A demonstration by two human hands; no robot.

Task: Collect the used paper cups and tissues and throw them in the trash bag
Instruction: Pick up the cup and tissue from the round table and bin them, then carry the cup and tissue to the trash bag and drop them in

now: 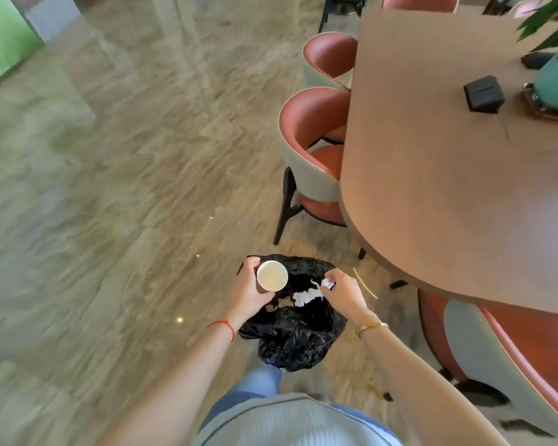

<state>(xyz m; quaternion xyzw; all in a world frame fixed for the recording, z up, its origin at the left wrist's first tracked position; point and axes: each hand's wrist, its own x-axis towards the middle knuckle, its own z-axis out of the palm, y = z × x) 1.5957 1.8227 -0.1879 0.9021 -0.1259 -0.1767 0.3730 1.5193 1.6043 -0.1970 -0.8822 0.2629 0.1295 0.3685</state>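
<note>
L hand (pixel 250 289) is wrapped round a white paper cup (pixel 272 276), thumb on the near side, fingers on the far side, cup upright w/ its open mouth facing up, looks empty inside. The cup sits right over the black trash bag (pixel 290 336), which hangs just under and between both hands, prob so a simple let-go drops it straight in. L fingers seem to also pinch the bag's rim at the far-left edge, cannot tell for sure. R hand (pixel 343 292) is closed in a pinch on a crumpled white tissue (pixel 327 283), held at the bag mouth's R side; may be gripping the rim too, which would keep the mouth spread open. Just L of the R fingertips, inside the opening, a white tissue strip (pixel 306 297) lies on the dark plastic, so some waste is already in. Judgement: this is the drop step, cup and tissue both poised over the opening, neither let go yet. Table (pixel 432 175) is off to the R of the R hand, w/ chairs (pixel 306 162) tucked alongside; no cups visible on the part shown.
</note>
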